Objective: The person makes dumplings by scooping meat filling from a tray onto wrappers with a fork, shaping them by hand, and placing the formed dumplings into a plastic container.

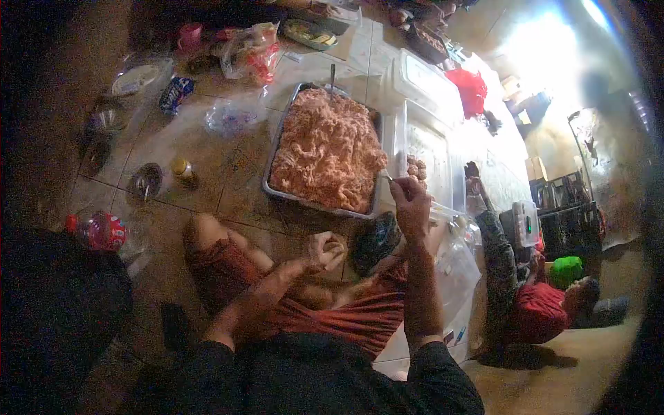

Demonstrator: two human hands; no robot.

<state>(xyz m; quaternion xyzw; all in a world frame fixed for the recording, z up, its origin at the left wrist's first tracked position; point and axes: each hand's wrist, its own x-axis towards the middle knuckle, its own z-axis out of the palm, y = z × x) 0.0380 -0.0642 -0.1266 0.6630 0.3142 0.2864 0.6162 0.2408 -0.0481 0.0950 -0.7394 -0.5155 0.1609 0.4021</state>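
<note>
A deep rectangular tray [268, 185] is heaped with pinkish ground meat [325, 145], and a metal spoon handle [333, 75] sticks up at its far end. My right hand [413, 205] pinches a thin, light-coloured utensil [386, 176] at the tray's right edge, its tip close to the meat; the utensil's exact kind is unclear. Below the tray, in front of my lap, my left hand [328, 252] curls closed around something pale that I cannot make out. To the right, a clear plastic container [432, 149] holds several small round meat-coloured balls [416, 168].
A dark bowl-like shape [374, 243] sits between my hands. On the tiled floor to the left are a small yellow-capped jar [182, 169], a dark round dish [145, 181] and a red-labelled bottle [100, 230]. A person in a red top [539, 312] is at the right.
</note>
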